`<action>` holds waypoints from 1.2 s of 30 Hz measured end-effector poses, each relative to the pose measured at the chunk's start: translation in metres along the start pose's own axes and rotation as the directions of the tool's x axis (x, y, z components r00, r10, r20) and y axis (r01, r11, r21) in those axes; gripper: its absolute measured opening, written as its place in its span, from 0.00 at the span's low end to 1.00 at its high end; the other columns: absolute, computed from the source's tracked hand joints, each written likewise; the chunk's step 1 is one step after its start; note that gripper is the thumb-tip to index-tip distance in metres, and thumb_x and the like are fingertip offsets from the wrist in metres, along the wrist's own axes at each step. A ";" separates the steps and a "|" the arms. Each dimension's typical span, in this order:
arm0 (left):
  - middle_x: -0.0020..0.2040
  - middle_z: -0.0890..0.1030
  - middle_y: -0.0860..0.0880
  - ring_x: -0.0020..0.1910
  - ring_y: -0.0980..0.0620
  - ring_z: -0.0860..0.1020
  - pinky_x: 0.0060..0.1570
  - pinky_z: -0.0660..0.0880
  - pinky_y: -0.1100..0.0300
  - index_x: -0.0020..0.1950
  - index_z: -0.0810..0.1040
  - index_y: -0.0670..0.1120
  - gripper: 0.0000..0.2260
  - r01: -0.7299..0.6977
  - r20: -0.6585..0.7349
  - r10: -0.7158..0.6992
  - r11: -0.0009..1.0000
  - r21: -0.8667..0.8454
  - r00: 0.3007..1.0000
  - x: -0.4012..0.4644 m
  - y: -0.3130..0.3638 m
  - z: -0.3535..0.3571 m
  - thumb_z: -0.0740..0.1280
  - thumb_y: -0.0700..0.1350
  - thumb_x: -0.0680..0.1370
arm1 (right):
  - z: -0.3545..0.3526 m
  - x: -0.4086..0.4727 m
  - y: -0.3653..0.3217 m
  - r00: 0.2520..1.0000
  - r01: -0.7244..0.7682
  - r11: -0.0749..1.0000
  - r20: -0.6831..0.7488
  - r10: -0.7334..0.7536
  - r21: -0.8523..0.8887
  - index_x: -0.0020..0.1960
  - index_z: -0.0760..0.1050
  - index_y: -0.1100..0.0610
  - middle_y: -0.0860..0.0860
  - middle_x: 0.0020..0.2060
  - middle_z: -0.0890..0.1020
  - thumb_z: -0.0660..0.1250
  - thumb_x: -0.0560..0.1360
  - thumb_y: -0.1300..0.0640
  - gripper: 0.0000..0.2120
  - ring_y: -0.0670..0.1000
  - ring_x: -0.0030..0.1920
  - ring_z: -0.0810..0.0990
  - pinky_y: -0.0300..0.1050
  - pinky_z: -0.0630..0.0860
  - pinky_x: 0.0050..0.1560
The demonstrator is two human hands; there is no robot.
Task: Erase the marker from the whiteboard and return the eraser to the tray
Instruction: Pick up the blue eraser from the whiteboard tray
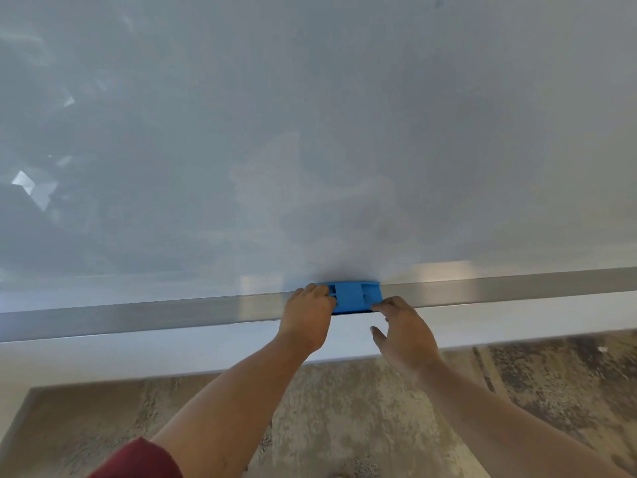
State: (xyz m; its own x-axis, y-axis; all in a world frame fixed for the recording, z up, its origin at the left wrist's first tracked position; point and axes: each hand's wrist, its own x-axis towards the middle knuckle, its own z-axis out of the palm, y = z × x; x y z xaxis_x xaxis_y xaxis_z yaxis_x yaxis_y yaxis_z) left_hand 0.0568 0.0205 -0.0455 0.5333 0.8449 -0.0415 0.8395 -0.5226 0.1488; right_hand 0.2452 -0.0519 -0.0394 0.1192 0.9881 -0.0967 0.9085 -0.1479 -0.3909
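Eraser point(351, 296): blue, laid on the metal tray point(138, 317), centre of frame, against the whiteboard's point(310, 132) lower edge.
Left hand point(306, 313): fingers curled on the eraser's left end.
Right hand point(403, 331): fingers spread, fingertips touching its right corner.
Tray: bare along both sides.

A long metal tray point(172, 313) runs along the bottom edge of the whiteboard point(310, 132), spanning the view from left to right. A blue eraser point(350, 296) lies on it near the middle, lengthwise along the tray. Its underside looks dark, though blur makes that uncertain. Below, mottled brown floor point(344, 426) shows.
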 end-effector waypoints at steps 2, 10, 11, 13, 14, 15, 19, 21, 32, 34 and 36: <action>0.56 0.76 0.49 0.54 0.48 0.73 0.55 0.69 0.57 0.63 0.77 0.48 0.19 -0.025 -0.041 0.024 0.999 -0.028 0.999 0.000 0.000 -0.005 0.64 0.34 0.74 | -0.006 0.002 0.000 0.998 0.040 0.997 -0.050 -0.044 -0.063 0.71 0.72 0.53 0.48 0.66 0.75 0.72 0.76 0.52 0.24 0.50 0.63 0.75 0.45 0.75 0.64; 0.48 0.79 0.53 0.44 0.51 0.76 0.45 0.73 0.58 0.57 0.81 0.51 0.17 -0.151 -0.261 0.145 0.988 -0.005 0.954 -0.027 -0.011 -0.070 0.72 0.37 0.70 | -0.063 0.022 -0.040 0.899 0.374 0.890 -0.133 -0.417 -0.262 0.69 0.73 0.55 0.50 0.62 0.80 0.77 0.68 0.44 0.34 0.53 0.60 0.80 0.52 0.77 0.61; 0.46 0.79 0.54 0.42 0.52 0.76 0.42 0.73 0.60 0.54 0.82 0.52 0.18 -0.165 -0.299 0.161 0.986 0.012 0.940 -0.033 -0.017 -0.085 0.75 0.37 0.67 | -0.074 0.026 -0.051 0.871 0.418 0.866 -0.150 -0.468 -0.274 0.68 0.74 0.55 0.50 0.60 0.81 0.77 0.68 0.44 0.32 0.53 0.57 0.81 0.51 0.78 0.59; 0.45 0.78 0.56 0.39 0.53 0.74 0.39 0.71 0.62 0.52 0.82 0.53 0.20 -0.187 -0.381 0.203 0.979 0.079 0.902 -0.047 -0.033 -0.118 0.77 0.38 0.63 | -0.095 0.030 -0.078 0.797 0.511 0.807 -0.189 -0.573 -0.296 0.67 0.74 0.54 0.49 0.56 0.81 0.74 0.69 0.42 0.30 0.52 0.53 0.81 0.50 0.78 0.55; 0.44 0.78 0.55 0.39 0.53 0.73 0.39 0.70 0.62 0.52 0.82 0.53 0.19 -0.201 -0.422 0.229 0.973 0.111 0.877 -0.054 -0.039 -0.134 0.77 0.38 0.64 | -0.104 0.030 -0.091 0.761 0.550 0.781 -0.207 -0.614 -0.295 0.67 0.74 0.53 0.48 0.56 0.81 0.71 0.70 0.40 0.30 0.51 0.52 0.81 0.49 0.78 0.54; 0.45 0.77 0.55 0.39 0.53 0.73 0.39 0.69 0.61 0.52 0.81 0.52 0.18 -0.210 -0.476 0.260 0.965 0.156 0.840 -0.062 -0.047 -0.153 0.75 0.38 0.65 | -0.115 0.032 -0.108 0.715 0.594 0.750 -0.235 -0.658 -0.292 0.68 0.73 0.53 0.47 0.57 0.80 0.69 0.71 0.39 0.30 0.50 0.52 0.80 0.47 0.77 0.55; 0.46 0.77 0.52 0.40 0.52 0.70 0.40 0.65 0.60 0.55 0.80 0.50 0.10 -0.180 -0.674 0.376 0.922 0.343 0.636 -0.101 -0.075 -0.231 0.65 0.39 0.77 | -0.160 0.032 -0.183 0.513 0.727 0.617 -0.360 -0.779 -0.300 0.74 0.65 0.50 0.45 0.60 0.75 0.64 0.75 0.36 0.32 0.46 0.53 0.75 0.40 0.72 0.53; 0.45 0.79 0.52 0.39 0.52 0.72 0.39 0.67 0.59 0.54 0.81 0.51 0.08 -0.132 -0.735 0.407 0.905 0.404 0.542 -0.120 -0.089 -0.271 0.67 0.40 0.77 | -0.186 0.031 -0.225 0.415 0.755 0.562 -0.417 -0.808 -0.338 0.75 0.64 0.50 0.45 0.60 0.74 0.63 0.76 0.35 0.33 0.47 0.53 0.74 0.41 0.71 0.50; 0.63 0.75 0.47 0.65 0.49 0.75 0.60 0.71 0.59 0.60 0.72 0.46 0.17 0.025 -0.914 0.396 0.916 0.399 0.083 -0.204 -0.216 -0.435 0.68 0.51 0.75 | -0.259 0.014 -0.411 0.012 0.737 0.368 -0.533 -0.846 -0.567 0.74 0.65 0.42 0.53 0.55 0.77 0.62 0.77 0.41 0.25 0.55 0.48 0.76 0.49 0.74 0.45; 0.66 0.75 0.45 0.69 0.49 0.71 0.65 0.68 0.58 0.64 0.72 0.45 0.16 0.077 -0.946 0.311 0.945 0.318 0.096 -0.210 -0.252 -0.459 0.64 0.49 0.78 | -0.260 0.014 -0.433 -0.002 0.707 0.342 -0.485 -0.874 -0.619 0.72 0.67 0.40 0.55 0.52 0.78 0.58 0.78 0.41 0.22 0.57 0.46 0.76 0.48 0.72 0.45; 0.69 0.74 0.44 0.73 0.48 0.68 0.67 0.67 0.55 0.67 0.71 0.44 0.17 0.142 -0.966 0.225 0.960 0.242 0.124 -0.208 -0.278 -0.481 0.61 0.48 0.79 | -0.262 0.013 -0.450 0.014 0.675 0.347 -0.458 -0.889 -0.651 0.71 0.70 0.40 0.56 0.49 0.79 0.62 0.75 0.44 0.24 0.56 0.45 0.75 0.47 0.68 0.46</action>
State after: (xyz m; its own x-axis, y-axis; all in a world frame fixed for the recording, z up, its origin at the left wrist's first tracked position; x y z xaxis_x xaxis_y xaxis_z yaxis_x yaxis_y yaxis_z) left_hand -0.3373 0.0447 0.3965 0.1547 0.0971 0.9832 0.9066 -0.4094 -0.1022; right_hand -0.0568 0.0384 0.3751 -0.6220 0.1643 0.7656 0.6561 0.6430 0.3951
